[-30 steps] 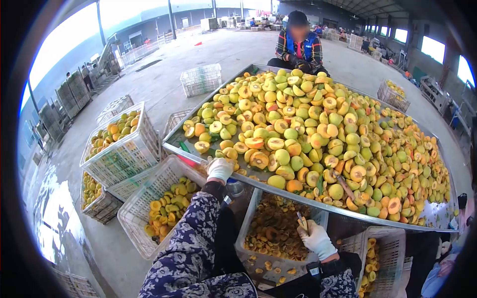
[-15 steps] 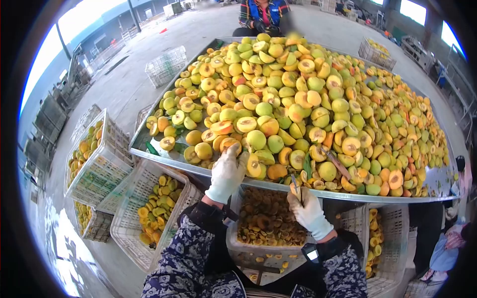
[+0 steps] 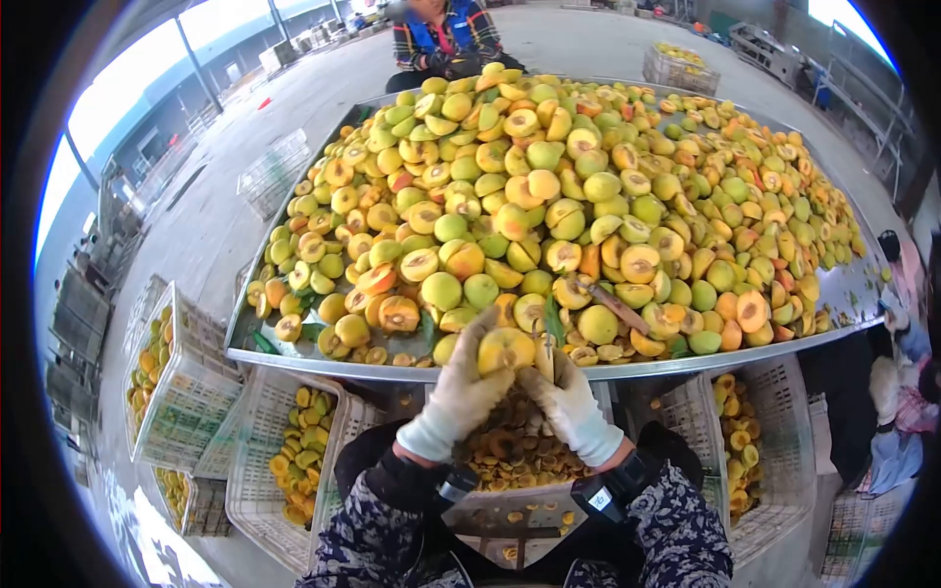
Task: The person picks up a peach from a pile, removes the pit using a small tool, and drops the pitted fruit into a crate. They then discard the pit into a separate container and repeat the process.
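My left hand (image 3: 463, 387), in a white glove, grips a yellow fruit half (image 3: 506, 352) above the near edge of the metal tray (image 3: 392, 372). Close against its right side, my gloved right hand (image 3: 569, 400) is closed round a small knife (image 3: 545, 355), its tip pointing up and away from me. The two hands nearly meet at the fruit. Behind them a large heap of green and orange fruit (image 3: 529, 216), many pieces cut open, covers the tray. Another tool with a brown handle (image 3: 618, 310) lies on the heap.
Under the tray stands a bin of cut pieces (image 3: 520, 500). Crates of fruit stand at left (image 3: 186, 392) and right (image 3: 774, 431). Beyond the tray sits a person in a blue vest (image 3: 446, 34); part of another person (image 3: 907, 392) shows at the right edge.
My left hand has picked up a fruit half from the heap and brought it towards my right hand. The knife hand has moved left and up to meet it. The view has shifted right.
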`<state>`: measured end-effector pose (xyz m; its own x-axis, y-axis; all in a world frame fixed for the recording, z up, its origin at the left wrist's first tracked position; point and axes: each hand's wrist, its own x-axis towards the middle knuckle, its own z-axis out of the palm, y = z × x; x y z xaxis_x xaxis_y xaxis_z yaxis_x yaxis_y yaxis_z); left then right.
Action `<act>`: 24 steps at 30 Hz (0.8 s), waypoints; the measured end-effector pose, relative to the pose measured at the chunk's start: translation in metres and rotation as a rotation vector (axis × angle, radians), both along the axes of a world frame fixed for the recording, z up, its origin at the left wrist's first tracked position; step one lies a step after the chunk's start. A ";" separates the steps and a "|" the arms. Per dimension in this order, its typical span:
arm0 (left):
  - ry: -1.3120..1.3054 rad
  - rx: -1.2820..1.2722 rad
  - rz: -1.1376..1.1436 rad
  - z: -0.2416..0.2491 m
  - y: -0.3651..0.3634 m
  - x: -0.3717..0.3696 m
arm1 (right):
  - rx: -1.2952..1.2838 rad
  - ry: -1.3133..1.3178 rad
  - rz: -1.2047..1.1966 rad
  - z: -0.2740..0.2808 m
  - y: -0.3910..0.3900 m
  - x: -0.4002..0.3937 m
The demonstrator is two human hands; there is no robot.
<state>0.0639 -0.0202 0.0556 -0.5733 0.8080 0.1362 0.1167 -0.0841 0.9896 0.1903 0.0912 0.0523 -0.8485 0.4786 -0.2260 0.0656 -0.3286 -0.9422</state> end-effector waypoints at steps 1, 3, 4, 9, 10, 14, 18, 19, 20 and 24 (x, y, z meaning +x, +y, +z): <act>0.081 -0.040 -0.034 -0.006 0.003 0.004 | 0.004 -0.003 -0.013 0.000 0.006 0.001; 0.255 -0.074 -0.030 -0.004 0.007 0.015 | -0.137 0.092 -0.076 -0.003 0.019 0.004; 0.261 -0.073 -0.033 0.007 0.008 0.021 | -0.129 0.086 -0.085 -0.001 0.024 0.004; -0.499 -0.092 -0.141 -0.007 0.025 0.002 | -0.028 0.066 -0.203 0.000 0.041 0.004; -0.699 -0.027 -0.190 -0.018 0.028 -0.006 | -0.095 0.051 -0.197 0.003 0.043 0.004; -0.895 0.258 -0.122 -0.030 0.037 -0.010 | 0.373 0.023 -0.120 -0.008 0.039 0.017; -0.736 0.209 -0.090 -0.029 0.038 -0.016 | 0.644 -0.001 0.126 -0.012 0.024 0.007; -0.804 0.221 -0.104 -0.025 0.035 -0.015 | 0.633 -0.009 0.123 -0.014 0.023 0.005; -0.809 0.216 -0.103 -0.027 0.034 -0.016 | 0.640 -0.046 0.136 -0.015 0.024 0.001; -0.616 0.191 -0.101 -0.029 0.030 -0.017 | 0.687 -0.143 0.119 -0.007 0.022 -0.008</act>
<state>0.0465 0.0098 0.0266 -0.5146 0.8562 -0.0464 -0.4848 -0.2459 0.8394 0.1822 0.1129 0.0455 -0.8885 0.4585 -0.0188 0.2021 0.3542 -0.9131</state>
